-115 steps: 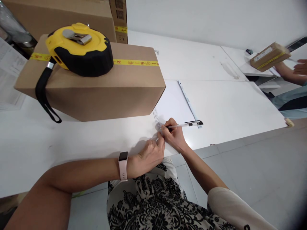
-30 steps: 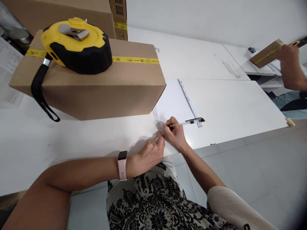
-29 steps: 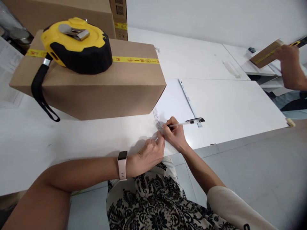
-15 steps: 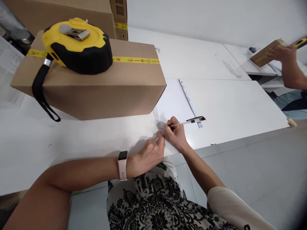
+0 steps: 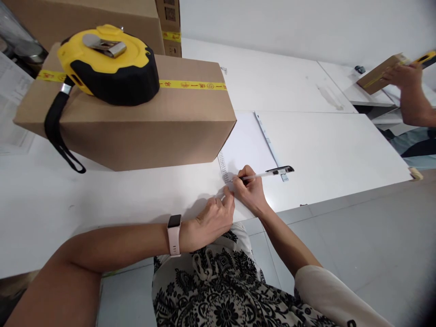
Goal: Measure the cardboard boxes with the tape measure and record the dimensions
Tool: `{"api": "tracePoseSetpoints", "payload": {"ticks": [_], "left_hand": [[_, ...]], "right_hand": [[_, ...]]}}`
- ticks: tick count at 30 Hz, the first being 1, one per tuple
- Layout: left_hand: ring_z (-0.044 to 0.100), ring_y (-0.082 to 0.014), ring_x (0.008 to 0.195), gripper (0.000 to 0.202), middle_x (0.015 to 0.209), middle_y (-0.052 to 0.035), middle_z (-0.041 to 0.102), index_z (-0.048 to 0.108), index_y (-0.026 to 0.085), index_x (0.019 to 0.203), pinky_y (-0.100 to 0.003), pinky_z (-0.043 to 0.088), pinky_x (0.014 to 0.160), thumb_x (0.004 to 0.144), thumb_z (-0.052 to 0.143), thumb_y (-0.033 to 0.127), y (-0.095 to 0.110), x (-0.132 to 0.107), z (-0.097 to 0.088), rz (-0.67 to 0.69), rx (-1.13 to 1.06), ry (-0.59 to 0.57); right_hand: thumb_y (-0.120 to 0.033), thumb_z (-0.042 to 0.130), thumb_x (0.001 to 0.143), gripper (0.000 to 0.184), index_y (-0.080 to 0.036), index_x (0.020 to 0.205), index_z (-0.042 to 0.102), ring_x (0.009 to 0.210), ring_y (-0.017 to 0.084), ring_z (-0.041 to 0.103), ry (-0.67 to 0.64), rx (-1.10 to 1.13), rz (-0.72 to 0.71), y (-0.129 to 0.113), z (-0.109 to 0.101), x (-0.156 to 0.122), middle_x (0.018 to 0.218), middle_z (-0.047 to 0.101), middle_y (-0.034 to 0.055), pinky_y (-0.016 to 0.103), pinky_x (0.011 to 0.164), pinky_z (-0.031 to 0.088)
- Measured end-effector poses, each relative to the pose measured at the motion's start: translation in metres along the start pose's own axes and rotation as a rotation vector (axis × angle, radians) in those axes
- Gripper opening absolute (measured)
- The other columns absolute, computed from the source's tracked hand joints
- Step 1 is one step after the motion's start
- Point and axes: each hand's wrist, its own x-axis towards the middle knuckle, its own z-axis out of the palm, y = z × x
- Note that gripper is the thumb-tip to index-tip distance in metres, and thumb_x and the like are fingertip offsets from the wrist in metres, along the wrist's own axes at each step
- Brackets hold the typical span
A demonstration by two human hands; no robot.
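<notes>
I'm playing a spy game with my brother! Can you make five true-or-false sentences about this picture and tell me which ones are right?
1. The right hand is holding a pen. True.
2. The yellow and black tape measure is on the floor. False: it sits on top of a cardboard box.
3. A watch with a pink band is on the left wrist. True.
4. The packing tape on that box is blue. False: it is yellow with red marks.
5. The left hand is holding the tape measure. False: it is down beside the right hand, near the pen's tip.
</notes>
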Motion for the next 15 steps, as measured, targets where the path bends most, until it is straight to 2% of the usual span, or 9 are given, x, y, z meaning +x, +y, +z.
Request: {"api": "tracePoseSetpoints", "payload": {"ticks": [4,7,9,11,13,15], "left_hand": [[0.059,-0.0209,0.085,0.039,0.138,-0.0185,0.061,0.068,0.011,0.126,-0.038,0.037,0.084,0.101,0.051,0.037,-0.002,0.001,-0.001,-0.019,-0.110,0.002],[0.061,-0.0218,0.085,0.039,0.138,-0.0182,0.062,0.067,0.014,0.129,-0.039,0.040,0.081,0.100,0.053,0.036,-0.005,0.002,-0.002,-0.022,-0.173,-0.014],[0.062,-0.0215,0.085,0.041,0.138,-0.0195,0.061,0.066,0.013,0.131,-0.037,0.041,0.079,0.100,0.052,0.037,-0.005,0.002,-0.001,-0.016,-0.170,-0.018],[0.062,-0.0210,0.083,0.046,0.139,-0.0216,0.060,0.063,0.009,0.133,-0.035,0.042,0.076,0.101,0.051,0.040,-0.002,0.002,-0.001,-0.006,-0.136,-0.025],[0.062,-0.0203,0.080,0.056,0.138,-0.0246,0.060,0.060,0.004,0.135,-0.034,0.043,0.072,0.101,0.050,0.047,0.001,0.003,-0.001,-0.009,-0.113,-0.025],[0.063,-0.0200,0.079,0.064,0.137,-0.0252,0.061,0.059,0.002,0.136,-0.034,0.045,0.071,0.100,0.049,0.054,0.000,0.006,-0.004,-0.042,-0.159,-0.009]], "right_hand": [[-0.021,0.059,0.083,0.022,-0.024,0.070,0.041,0.052,0.010,0.035,0.028,0.004,-0.022,0.003,-0.002,0.000,0.057,0.038,-0.0078,0.026,0.050,0.029],[-0.026,0.059,0.088,0.022,-0.024,0.073,0.044,0.057,0.011,0.040,0.127,0.033,-0.072,0.007,-0.004,0.002,0.063,0.043,-0.0063,0.026,0.055,0.034],[-0.032,0.058,0.093,0.017,-0.024,0.081,0.049,0.059,0.012,0.044,0.189,0.019,-0.093,0.009,-0.005,0.005,0.068,0.049,-0.0051,0.027,0.057,0.037],[-0.036,0.052,0.097,0.012,-0.024,0.096,0.055,0.063,0.014,0.052,0.194,-0.048,-0.099,0.011,-0.006,0.009,0.076,0.059,-0.0026,0.028,0.062,0.042],[-0.036,0.045,0.101,0.019,-0.024,0.110,0.057,0.075,0.017,0.060,0.175,-0.163,-0.125,0.013,-0.008,0.014,0.090,0.068,0.0019,0.031,0.071,0.046],[-0.030,0.040,0.102,0.025,-0.024,0.117,0.058,0.094,0.021,0.063,0.184,-0.314,-0.175,0.016,-0.012,0.019,0.105,0.071,0.0065,0.035,0.083,0.047]]}}
